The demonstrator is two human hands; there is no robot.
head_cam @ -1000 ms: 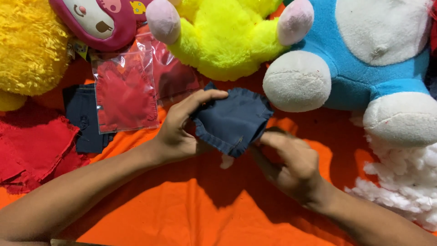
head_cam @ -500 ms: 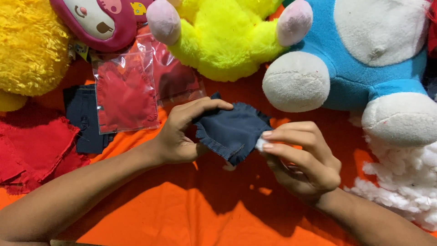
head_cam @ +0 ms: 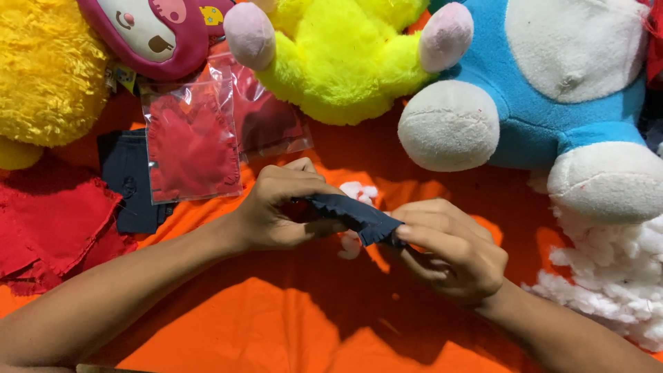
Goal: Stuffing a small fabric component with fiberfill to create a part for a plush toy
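In the head view, the dark blue fabric piece (head_cam: pixel 356 215) that a second ago lay open and flat between the hands is now turned edge-on and pressed into a narrow, folded strip above the middle of the orange cloth (head_cam: pixel 228 324). The left hand (head_cam: pixel 280 211) has curled from a flat, spread hold into a closed grip, fingers together and clamped on the strip's left end. The right hand (head_cam: pixel 449 252), which lay low with fingers loose, has risen and now pinches the right end, thumb and fingertips tight together. Judging by this, the piece is being folded or squeezed shut around stuffing: tufts of white filling (head_cam: pixel 356 193) peek out above and below it. How much filling sits inside is hidden by the fabric and fingers, and whether an edge is open or sewn cannot be told. The white stuffing pile (head_cam: pixel 615 290) is cut off at the right edge. The yellow plush toy (head_cam: pixel 345 55), the blue and white plush toy (head_cam: pixel 552 90) and the fuzzy yellow toy (head_cam: pixel 41 76) are cropped at the top, and the red fabric pieces (head_cam: pixel 48 228) at the left. A clear bag (head_cam: pixel 190 141) holds a red shape, partly covering a dark piece (head_cam: pixel 124 179) beneath.
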